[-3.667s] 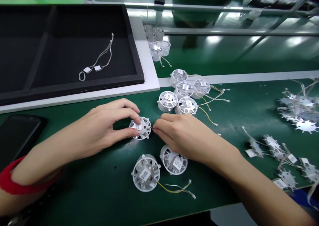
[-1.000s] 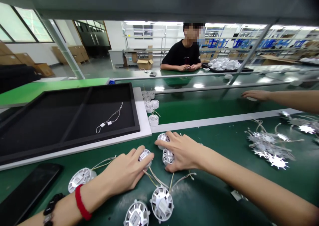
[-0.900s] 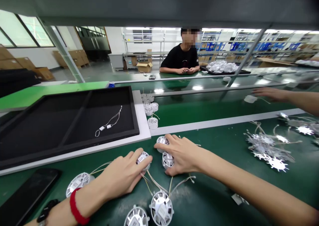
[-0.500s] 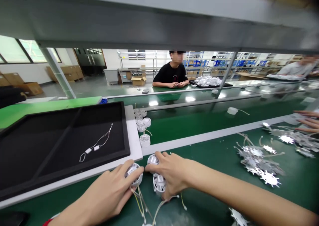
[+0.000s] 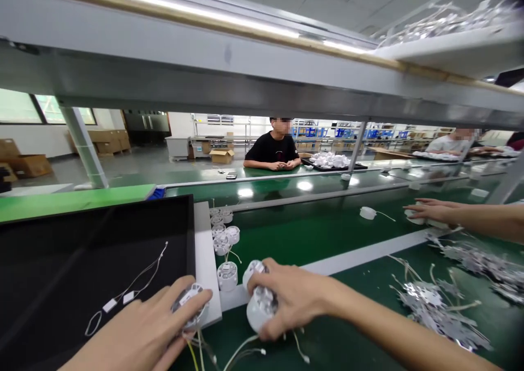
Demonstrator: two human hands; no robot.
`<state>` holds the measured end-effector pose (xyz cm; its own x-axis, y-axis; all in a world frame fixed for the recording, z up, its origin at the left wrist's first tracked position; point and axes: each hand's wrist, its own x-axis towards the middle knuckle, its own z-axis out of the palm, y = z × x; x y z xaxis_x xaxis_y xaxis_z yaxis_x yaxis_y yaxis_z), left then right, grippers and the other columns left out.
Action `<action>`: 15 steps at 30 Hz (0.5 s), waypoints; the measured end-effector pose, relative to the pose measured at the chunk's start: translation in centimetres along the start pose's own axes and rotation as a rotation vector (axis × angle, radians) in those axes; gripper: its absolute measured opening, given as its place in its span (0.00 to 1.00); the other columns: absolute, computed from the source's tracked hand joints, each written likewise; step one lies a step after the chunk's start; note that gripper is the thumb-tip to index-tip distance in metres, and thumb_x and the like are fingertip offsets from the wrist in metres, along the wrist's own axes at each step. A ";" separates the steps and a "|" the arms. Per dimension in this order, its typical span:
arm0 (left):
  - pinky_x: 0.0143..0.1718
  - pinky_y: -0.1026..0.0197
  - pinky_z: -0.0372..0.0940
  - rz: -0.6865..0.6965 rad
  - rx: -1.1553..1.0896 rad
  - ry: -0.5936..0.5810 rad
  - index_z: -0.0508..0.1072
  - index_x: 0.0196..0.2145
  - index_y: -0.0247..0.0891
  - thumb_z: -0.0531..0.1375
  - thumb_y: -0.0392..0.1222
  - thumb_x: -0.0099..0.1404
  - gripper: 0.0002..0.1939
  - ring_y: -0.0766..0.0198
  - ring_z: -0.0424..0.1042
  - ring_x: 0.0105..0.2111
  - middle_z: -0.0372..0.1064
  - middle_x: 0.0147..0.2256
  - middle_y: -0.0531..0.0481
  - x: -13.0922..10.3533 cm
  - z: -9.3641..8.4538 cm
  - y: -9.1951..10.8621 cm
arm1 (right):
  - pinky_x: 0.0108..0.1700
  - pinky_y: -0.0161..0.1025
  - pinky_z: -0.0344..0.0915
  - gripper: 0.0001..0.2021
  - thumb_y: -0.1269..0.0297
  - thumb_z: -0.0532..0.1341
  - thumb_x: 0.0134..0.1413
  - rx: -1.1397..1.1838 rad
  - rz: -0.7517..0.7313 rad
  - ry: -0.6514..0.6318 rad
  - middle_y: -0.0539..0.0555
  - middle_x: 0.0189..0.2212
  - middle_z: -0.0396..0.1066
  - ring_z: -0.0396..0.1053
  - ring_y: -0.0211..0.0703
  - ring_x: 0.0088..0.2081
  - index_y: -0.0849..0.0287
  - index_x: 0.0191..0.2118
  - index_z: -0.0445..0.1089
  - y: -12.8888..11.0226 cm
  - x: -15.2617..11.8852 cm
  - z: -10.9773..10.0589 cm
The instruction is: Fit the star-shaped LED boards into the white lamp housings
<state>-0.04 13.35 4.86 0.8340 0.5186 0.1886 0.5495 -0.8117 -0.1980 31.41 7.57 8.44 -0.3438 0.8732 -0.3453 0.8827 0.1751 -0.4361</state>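
Observation:
My left hand (image 5: pixel 141 330) grips a round white housing (image 5: pixel 195 305) with a silvery inside, its thin wires hanging below. It is beside the corner of the black tray's pale edge. My right hand (image 5: pixel 292 292) is wrapped round two similar units, a front white housing (image 5: pixel 261 312) and a rear white housing (image 5: pixel 250 274) partly covered by my fingers. They are tilted over the grey rail (image 5: pixel 352 256), with loose wires dangling under my palm. Just beyond, several more white housings (image 5: pixel 227 275) stand in a cluster on the green belt along the tray.
A black tray (image 5: pixel 123 234) at left holds a wire lead with white connectors (image 5: pixel 128 297). Silvery star-shaped plates (image 5: pixel 434 305) are piled at right. A co-worker's hand (image 5: pixel 436 211) touches housings on the belt near a lone housing (image 5: pixel 368 213). A person (image 5: pixel 273 148) sits opposite.
My right hand has carried its two housings forward to the rail, tilting them. My left hand still grips its housing. The view has tipped up, and the co-worker's hand shows further over the belt.

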 end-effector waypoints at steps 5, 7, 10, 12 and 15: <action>0.42 0.40 0.78 -0.101 -0.021 -0.205 0.63 0.71 0.53 0.55 0.41 0.75 0.29 0.49 0.81 0.38 0.68 0.63 0.40 9.3 -3.5 -3.1 | 0.48 0.48 0.74 0.35 0.38 0.70 0.51 0.048 -0.013 0.097 0.57 0.53 0.69 0.73 0.52 0.48 0.49 0.61 0.68 2.6 4.0 -7.5; 0.48 0.38 0.76 -0.142 -0.043 -0.184 0.61 0.71 0.49 0.57 0.44 0.77 0.28 0.48 0.80 0.43 0.65 0.65 0.38 14.3 -3.5 -5.5 | 0.36 0.42 0.76 0.35 0.41 0.69 0.54 0.057 0.028 0.107 0.58 0.54 0.71 0.75 0.47 0.40 0.50 0.63 0.64 4.0 6.9 -10.5; 0.53 0.42 0.75 -0.214 -0.092 -0.142 0.65 0.67 0.42 0.61 0.48 0.77 0.26 0.50 0.76 0.52 0.68 0.61 0.39 21.6 -1.9 -9.8 | 0.35 0.42 0.77 0.37 0.45 0.70 0.57 0.024 0.146 0.192 0.65 0.62 0.66 0.74 0.50 0.44 0.53 0.67 0.62 6.4 11.9 -14.5; 0.51 0.43 0.75 -0.274 -0.121 -0.095 0.68 0.64 0.39 0.62 0.50 0.76 0.23 0.51 0.76 0.51 0.70 0.59 0.40 25.8 -0.5 -12.6 | 0.42 0.46 0.78 0.32 0.49 0.67 0.64 0.003 0.217 0.263 0.64 0.62 0.66 0.75 0.51 0.49 0.54 0.67 0.62 8.1 15.3 -16.7; 0.52 0.42 0.75 -0.390 -0.137 -0.035 0.69 0.63 0.38 0.63 0.50 0.76 0.23 0.50 0.75 0.53 0.69 0.59 0.40 31.1 1.9 -16.3 | 0.51 0.52 0.77 0.22 0.55 0.64 0.70 -0.026 0.287 0.345 0.60 0.60 0.70 0.75 0.51 0.52 0.56 0.64 0.67 10.6 20.5 -19.0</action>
<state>17.04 43.17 12.09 0.5671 0.8013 0.1906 0.8148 -0.5796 0.0122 39.78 35.99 12.52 0.0393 0.9880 -0.1497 0.9361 -0.0888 -0.3403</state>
